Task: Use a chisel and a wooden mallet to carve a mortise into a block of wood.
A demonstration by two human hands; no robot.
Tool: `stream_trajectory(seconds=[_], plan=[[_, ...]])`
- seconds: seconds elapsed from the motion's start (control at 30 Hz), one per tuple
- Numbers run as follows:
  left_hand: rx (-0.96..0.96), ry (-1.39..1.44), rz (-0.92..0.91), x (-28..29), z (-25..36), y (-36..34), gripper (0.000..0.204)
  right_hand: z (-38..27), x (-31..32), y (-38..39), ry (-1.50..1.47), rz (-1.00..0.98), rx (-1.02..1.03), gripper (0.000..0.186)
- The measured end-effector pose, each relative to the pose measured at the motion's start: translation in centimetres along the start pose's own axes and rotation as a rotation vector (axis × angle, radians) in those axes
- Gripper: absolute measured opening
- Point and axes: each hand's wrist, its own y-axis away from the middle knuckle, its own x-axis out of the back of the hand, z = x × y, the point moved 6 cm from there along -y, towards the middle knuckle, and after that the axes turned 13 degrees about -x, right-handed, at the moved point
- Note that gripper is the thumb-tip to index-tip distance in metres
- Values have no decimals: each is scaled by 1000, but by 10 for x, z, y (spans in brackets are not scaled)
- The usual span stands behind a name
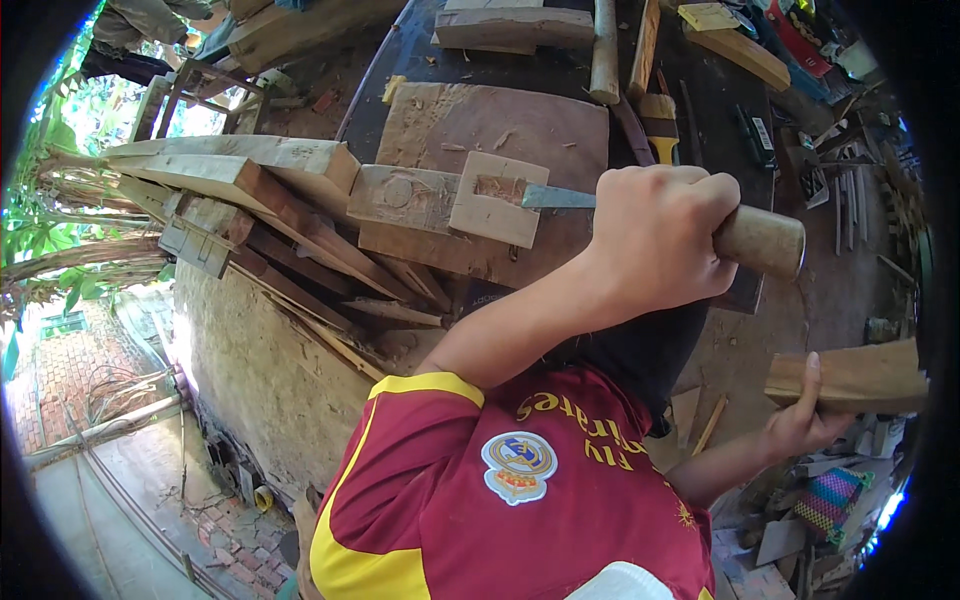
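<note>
My left hand (660, 225) is wrapped round the wooden handle of a chisel (562, 198). Its blade tip meets a small pale wood block (497, 220), at the edge of a rectangular recess cut in the block's face. That block rests against a longer wood piece (405, 197) with a round mark on it, over a broad brown board (545, 130). Out to the right, my right hand (808, 415) grips a thick wood block (860, 378), away from the chisel; the thumb lies across the block.
Several long timbers (225, 172) are stacked at the left. A brush (660, 125) with a yellow handle, a round wooden rod (604, 50) and a wood piece (515, 28) lie on the dark bench beyond the board. A woven colourful item (832, 503) sits among scraps at lower right.
</note>
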Motion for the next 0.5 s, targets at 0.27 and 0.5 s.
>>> stream_trajectory(seconds=[0.27, 0.5], plan=[[-13, 62, 39, 15, -7, -4, 22, -30, -6, -1, -97, 12, 54, 55], [-99, -2, -316, -20, -2, 19, 26, -10, -58, 52, -274, -479, -339, 58]])
